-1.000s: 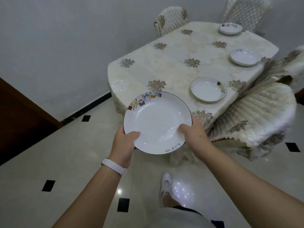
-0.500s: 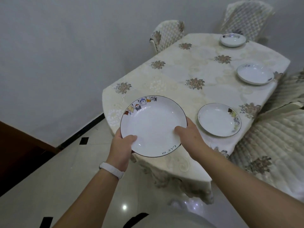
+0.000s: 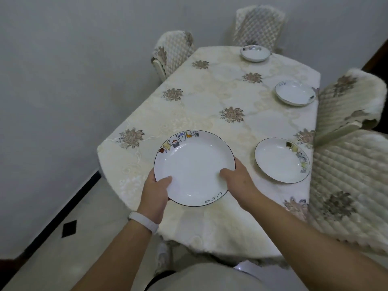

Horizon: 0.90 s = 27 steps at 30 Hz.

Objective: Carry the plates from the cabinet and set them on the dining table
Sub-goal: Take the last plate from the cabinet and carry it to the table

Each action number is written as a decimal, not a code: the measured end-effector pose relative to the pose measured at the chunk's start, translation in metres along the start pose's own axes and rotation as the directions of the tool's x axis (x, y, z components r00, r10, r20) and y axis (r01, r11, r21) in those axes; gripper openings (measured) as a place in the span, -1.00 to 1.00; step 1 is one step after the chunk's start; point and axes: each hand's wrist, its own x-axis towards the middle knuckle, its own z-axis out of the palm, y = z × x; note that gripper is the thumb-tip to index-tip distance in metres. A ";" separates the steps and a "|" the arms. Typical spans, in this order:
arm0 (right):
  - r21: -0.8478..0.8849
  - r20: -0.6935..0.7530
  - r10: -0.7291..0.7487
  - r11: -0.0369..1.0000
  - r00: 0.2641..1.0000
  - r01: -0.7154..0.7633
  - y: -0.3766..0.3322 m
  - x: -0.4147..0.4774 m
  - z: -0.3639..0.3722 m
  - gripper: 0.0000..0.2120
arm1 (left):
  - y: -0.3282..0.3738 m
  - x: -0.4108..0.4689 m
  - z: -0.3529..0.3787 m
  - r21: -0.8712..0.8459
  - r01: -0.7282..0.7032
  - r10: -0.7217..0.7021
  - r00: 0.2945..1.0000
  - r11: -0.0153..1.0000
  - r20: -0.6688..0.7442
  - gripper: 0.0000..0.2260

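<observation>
I hold a white plate (image 3: 194, 166) with a dark rim and small cartoon figures along its far edge. My left hand (image 3: 154, 194) grips its near-left rim and my right hand (image 3: 239, 181) grips its near-right rim, thumbs on top. The plate hovers level over the near end of the dining table (image 3: 205, 95), which wears a cream floral cloth. Three matching plates lie on the table: one near right (image 3: 282, 160), one further along the right side (image 3: 295, 95), and one at the far end (image 3: 255, 53).
Quilted covered chairs stand around the table: two on the right (image 3: 348, 181) (image 3: 348, 101), one at the far end (image 3: 259, 26) and one at the far left (image 3: 173, 50). A grey wall runs along the left. Pale tiled floor (image 3: 52, 255) lies at lower left.
I have walked up to the table; the held plate has moved from in front of the table's edge to above its near end. Both hands keep the same grip.
</observation>
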 end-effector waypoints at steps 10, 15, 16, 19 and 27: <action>0.050 -0.229 0.095 0.995 0.969 -0.085 -0.011 0.018 0.116 -0.65 | 0.036 0.107 -0.087 0.149 0.051 -0.081 0.975 0.988 0.207 -0.65; 0.090 -0.332 0.165 0.986 0.929 -0.144 0.013 0.012 0.130 -0.67 | 0.028 0.129 -0.091 0.267 0.039 -0.121 0.946 0.963 0.300 -0.66; 0.093 -0.353 0.180 0.983 0.918 -0.157 0.019 0.010 0.130 -0.67 | 0.025 0.131 -0.091 0.297 0.028 -0.128 0.938 0.955 0.323 -0.67; 0.080 -0.400 0.211 0.977 0.892 -0.196 0.038 0.006 0.127 -0.63 | 0.017 0.133 -0.085 0.363 0.009 -0.165 0.901 0.932 0.401 -0.69; -0.007 -0.426 0.277 0.951 0.861 -0.309 0.092 0.013 0.113 -0.58 | -0.034 0.144 -0.076 0.562 -0.075 -0.212 0.879 0.824 0.427 -0.66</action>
